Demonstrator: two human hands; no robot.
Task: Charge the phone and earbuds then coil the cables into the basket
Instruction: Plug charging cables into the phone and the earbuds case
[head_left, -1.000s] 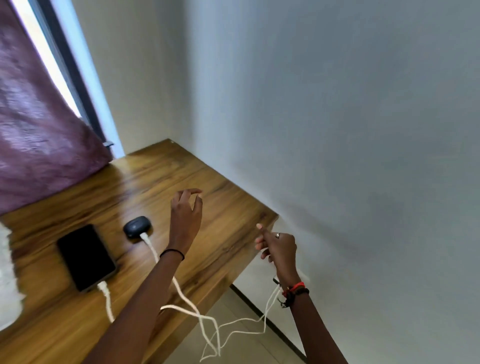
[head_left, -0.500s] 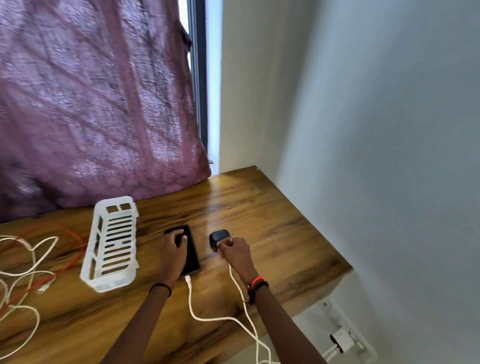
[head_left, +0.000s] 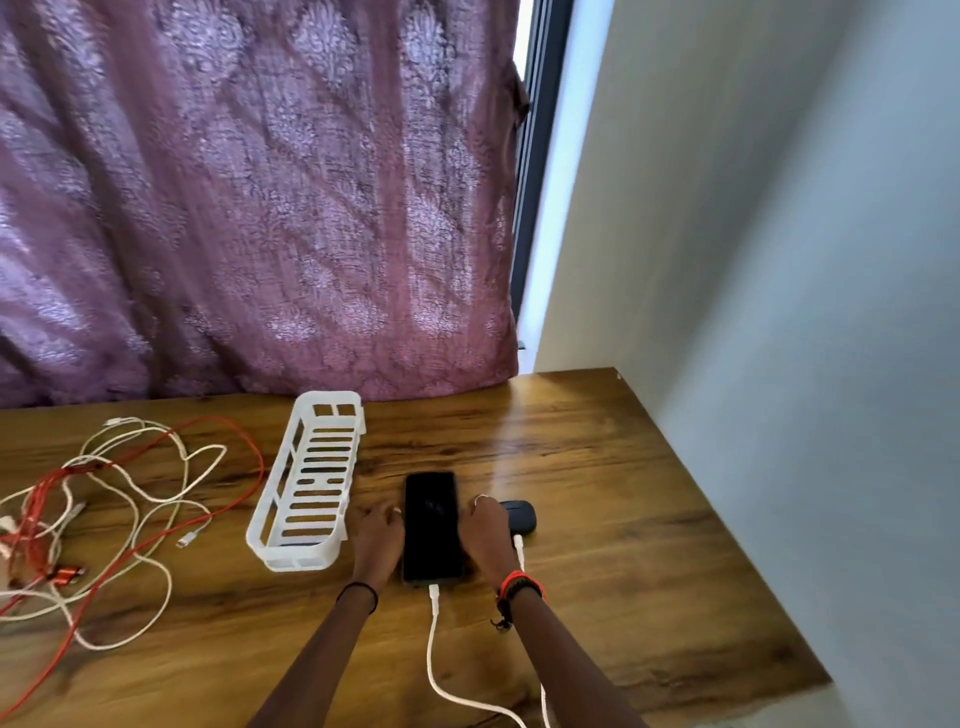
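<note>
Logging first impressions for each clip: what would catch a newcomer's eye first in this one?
Probably the two hands, left hand and right hand, resting on either side of a dark phone with a white cable plugged into its near end, at the middle of the wooden table. Next, the tangle of red and white cables at the left, beside an empty white basket.

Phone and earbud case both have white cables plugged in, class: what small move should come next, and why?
Probably lift the left hand off the table toward the loose cables. The phone and earbud case look plugged in, while the basket holds no cables.
</note>
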